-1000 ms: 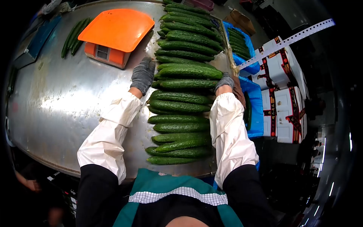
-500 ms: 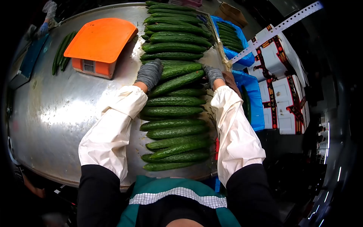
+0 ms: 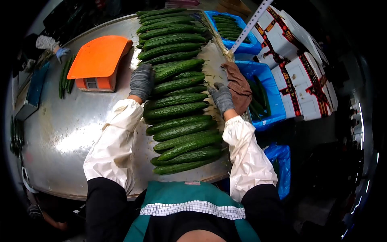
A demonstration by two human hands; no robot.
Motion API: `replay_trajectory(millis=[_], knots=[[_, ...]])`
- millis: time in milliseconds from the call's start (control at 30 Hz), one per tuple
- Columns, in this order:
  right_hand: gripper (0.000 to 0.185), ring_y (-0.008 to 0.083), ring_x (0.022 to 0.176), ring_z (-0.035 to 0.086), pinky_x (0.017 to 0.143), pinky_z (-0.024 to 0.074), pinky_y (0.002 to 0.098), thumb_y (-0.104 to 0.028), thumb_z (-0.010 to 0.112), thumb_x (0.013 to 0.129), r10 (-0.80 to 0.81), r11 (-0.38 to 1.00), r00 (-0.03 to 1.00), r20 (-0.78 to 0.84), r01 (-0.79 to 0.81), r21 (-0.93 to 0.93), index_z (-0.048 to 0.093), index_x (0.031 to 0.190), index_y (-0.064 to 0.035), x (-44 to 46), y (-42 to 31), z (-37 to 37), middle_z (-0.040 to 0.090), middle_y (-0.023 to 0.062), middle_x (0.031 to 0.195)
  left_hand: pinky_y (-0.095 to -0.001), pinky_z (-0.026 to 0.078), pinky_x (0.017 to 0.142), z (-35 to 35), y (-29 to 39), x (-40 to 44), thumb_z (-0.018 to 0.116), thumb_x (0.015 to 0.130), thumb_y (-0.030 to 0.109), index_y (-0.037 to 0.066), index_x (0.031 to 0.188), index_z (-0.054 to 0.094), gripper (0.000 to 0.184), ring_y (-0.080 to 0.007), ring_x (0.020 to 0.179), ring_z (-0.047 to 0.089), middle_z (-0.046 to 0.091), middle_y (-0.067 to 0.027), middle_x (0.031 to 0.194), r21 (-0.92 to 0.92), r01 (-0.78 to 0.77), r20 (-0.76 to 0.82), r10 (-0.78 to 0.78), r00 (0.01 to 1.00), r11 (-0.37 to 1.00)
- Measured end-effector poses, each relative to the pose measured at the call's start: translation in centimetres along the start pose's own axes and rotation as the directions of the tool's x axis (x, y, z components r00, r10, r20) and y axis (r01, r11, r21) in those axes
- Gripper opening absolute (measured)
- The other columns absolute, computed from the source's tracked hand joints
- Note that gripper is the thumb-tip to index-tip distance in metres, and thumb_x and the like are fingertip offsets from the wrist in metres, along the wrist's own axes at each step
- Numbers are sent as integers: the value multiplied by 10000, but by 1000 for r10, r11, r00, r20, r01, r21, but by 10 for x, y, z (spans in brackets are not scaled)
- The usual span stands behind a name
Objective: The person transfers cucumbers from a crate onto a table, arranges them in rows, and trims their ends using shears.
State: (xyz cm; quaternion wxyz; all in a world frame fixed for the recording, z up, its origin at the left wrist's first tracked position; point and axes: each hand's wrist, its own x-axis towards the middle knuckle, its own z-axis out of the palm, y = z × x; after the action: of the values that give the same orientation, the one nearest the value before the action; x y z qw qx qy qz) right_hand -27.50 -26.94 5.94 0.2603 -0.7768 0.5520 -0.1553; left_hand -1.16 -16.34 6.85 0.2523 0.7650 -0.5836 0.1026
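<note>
Table [image 3: 80, 169], metal, under both hands. Row of cucumbers [image 3: 177, 98] between the hands, extending beyond and back past them; long axes cross from left hand to right, right ends angled slightly farther out. Orange scale [image 3: 96, 56] beyond left hand, to its left. Brown cloth [image 3: 240, 86] just outside right hand. Left hand [image 3: 142, 82] nearer: against left ends, grip can't tell. Right hand [image 3: 221, 98] loosely spread, nothing held, just beside right ends.

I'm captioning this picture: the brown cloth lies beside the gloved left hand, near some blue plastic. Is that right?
Wrong hand: the head view shows the brown cloth beside the gloved right hand. It does lie near some blue plastic.
</note>
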Motion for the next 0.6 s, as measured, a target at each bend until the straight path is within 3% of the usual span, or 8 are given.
replay_trajectory(millis=[67, 133, 200, 300, 367, 467, 500, 600], knots=[[410, 297, 970, 538, 831, 419, 357, -273, 598, 762, -3, 969, 1000, -24, 9, 246, 540, 1034, 29, -30, 13, -10, 565, 203, 1022, -440, 428, 674, -8, 14, -3, 481, 781, 164, 40, 804, 541, 140, -348, 734, 541, 564, -176, 763, -133, -69, -270, 31, 962, 989], [313, 270, 945, 555, 800, 439, 337, -212, 548, 811, -5, 880, 997, 81, -34, 475, 542, 1028, 13, -68, 24, -20, 588, 173, 974, -442, 414, 626, -27, 62, -11, 491, 774, 136, 46, 784, 527, 97, -351, 684, 522, 537, -178, 708, -269, -143, -154, 104, 983, 952], [319, 261, 911, 564, 799, 440, 354, -279, 469, 862, -156, 65, 868, 471, -467, 882, 529, 1050, -29, -88, 82, 4, 593, 141, 952, -430, 409, 589, -46, 130, -25, 520, 730, 124, 47, 697, 522, 83, -352, 654, 513, 527, -174, 683, -375, -343, -135, 315, 939, 861], [387, 249, 936, 538, 832, 421, 370, -370, 381, 887, -252, -405, 891, 377, -451, 796, 503, 1087, -62, -170, 40, -46, 573, 121, 1000, -456, 348, 874, -39, 215, -69, 573, 639, 206, 90, 749, 568, 159, -282, 1011, 489, 546, -98, 1011, -309, -701, -109, 708, 697, 642], [509, 249, 984, 497, 873, 392, 388, -483, 316, 872, -341, -913, 915, 216, -377, 156, 490, 1105, -65, -206, 57, -60, 541, 130, 1055, -559, 226, 949, -25, 263, -100, 576, 643, 191, 141, 843, 587, 206, -288, 1147, 401, 496, -84, 1152, -401, -772, -38, 833, 551, 493], [509, 240, 1030, 463, 901, 371, 383, -488, 325, 867, -270, -879, 954, 134, -301, 369, 492, 1088, -61, -247, 130, -49, 533, 126, 1057, -597, 167, 948, 3, 324, -140, 603, 661, 242, 212, 888, 608, 229, -353, 1222, 280, 354, -91, 1309, -414, -783, 54, 871, 489, 465], [463, 240, 967, 499, 874, 394, 393, -457, 349, 868, 116, -808, 934, 338, -109, 579, 503, 1043, -57, -265, 129, -79, 549, 113, 1005, -598, 162, 946, 7, 349, -152, 600, 675, 259, 237, 929, 606, 254, -367, 1233, 245, 307, -96, 1336, -421, -754, 115, 855, 506, 504], [349, 259, 813, 550, 782, 450, 395, -376, 418, 864, 395, -861, 816, 423, 167, 481, 547, 909, -54, -315, 189, -105, 579, 99, 851, -600, 164, 932, 15, 417, -189, 620, 669, 341, 273, 1174, 482, 528, -398, 1252, 174, 166, -162, 1385, -360, -782, 318, 855, 409, 508]])
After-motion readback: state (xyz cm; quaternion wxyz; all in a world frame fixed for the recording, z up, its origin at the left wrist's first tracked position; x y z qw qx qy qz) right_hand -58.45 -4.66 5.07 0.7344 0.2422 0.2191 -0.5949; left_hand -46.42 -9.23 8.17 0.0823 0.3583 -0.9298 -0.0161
